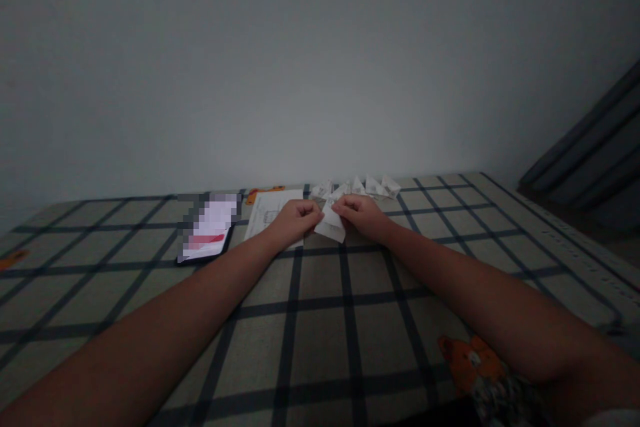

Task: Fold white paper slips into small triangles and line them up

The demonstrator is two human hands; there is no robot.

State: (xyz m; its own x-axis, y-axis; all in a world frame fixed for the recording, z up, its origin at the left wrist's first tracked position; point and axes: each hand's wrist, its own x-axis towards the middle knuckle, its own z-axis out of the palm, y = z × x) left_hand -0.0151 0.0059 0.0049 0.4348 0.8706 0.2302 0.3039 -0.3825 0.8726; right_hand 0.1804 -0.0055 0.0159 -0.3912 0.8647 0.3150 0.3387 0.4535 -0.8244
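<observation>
Both my arms stretch forward over a checked cloth [320, 320]. My left hand [296, 219] and my right hand [361, 214] meet in the middle, each with fingers closed in a pinch on one small piece of folded white paper [331, 224]. The paper hangs between the two hands just above the cloth. Right behind the hands lies a row of several small folded white paper shapes [361, 187] near the wall.
A flat white printed sheet [270, 212] lies under and left of my left hand. A phone or tablet with a lit screen [209, 235] rests further left. A plain wall rises behind. An orange bear print [470, 357] marks the cloth at lower right.
</observation>
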